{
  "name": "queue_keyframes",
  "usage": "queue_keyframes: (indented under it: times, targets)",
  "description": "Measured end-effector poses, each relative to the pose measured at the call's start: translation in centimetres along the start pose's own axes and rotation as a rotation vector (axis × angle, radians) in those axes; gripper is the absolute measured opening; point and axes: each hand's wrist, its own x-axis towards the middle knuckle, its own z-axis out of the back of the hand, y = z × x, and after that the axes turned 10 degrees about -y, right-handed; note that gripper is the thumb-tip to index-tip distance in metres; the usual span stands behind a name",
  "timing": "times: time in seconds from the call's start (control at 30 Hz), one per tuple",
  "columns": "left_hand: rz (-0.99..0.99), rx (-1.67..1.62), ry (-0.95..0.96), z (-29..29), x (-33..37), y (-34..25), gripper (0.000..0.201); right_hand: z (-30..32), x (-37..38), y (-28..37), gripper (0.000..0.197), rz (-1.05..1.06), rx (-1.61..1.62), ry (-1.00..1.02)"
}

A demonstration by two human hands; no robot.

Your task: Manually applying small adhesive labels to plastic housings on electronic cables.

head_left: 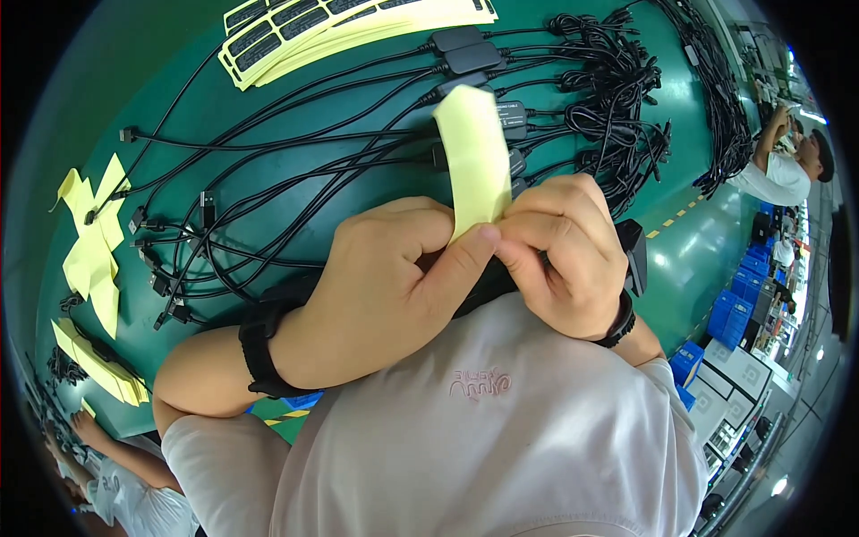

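The strip [472, 154] — pale yellow, glossy, bent into an arch — stands just above both hands, in front of the cables [358, 152]. The left hand [385, 286] and right hand [564, 255] each pinch its lower end.

Hands [394, 286]: two, both the wearer's, pinching one yellow strip [472, 152]
Black wristbands [259, 349]: two, one per wrist
Label-sheet stacks [340, 22]: one, fanned at the table's far edge
Black cables [358, 148]: too many and too tangled to count
Loose yellow backing strips [89, 251]: several, piled at left
Other people [787, 170]: one clearly visible at right
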Motion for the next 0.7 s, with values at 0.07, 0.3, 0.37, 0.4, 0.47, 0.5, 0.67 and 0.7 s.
queue_keyframes:
  times: [0.07,0.3,0.37,0.4,0.47,0.5,0.67,0.7]
  targets:
    - [0.010,-0.008,0.004,0.0,0.1,0.0,0.028,0.1,0.0,-0.1,0.022,-0.004,-0.006,0.017]
    - [0.035,-0.055,-0.002,-0.3,-0.1,0.1,0.030,0.2,-0.2,0.0,0.032,0.040,-0.043,0.022]
    - [0.048,-0.062,-0.001,-0.2,-0.1,-0.1,0.031,0.2,-0.1,-0.2,0.034,0.211,-0.115,0.003]
    - [0.165,-0.085,0.026,0.0,0.1,-0.2,0.033,0.3,-0.3,-0.1,0.034,0.210,-0.117,0.002]
    - [0.282,-0.107,0.056,0.2,0.3,-0.3,0.035,0.5,-0.6,0.2,0.031,0.206,-0.162,0.052]
    - [0.285,-0.071,0.084,0.3,0.4,-0.4,0.037,0.7,-0.4,0.1,0.030,0.195,-0.109,0.091]
    - [0.230,0.178,0.355,1.9,1.3,-1.0,0.031,4.0,1.3,-0.4,0.027,0.117,0.506,0.301]
    - [-0.110,0.208,0.566,2.1,2.0,-1.1,0.025,7.0,1.9,-0.3,0.018,0.032,0.624,0.378]
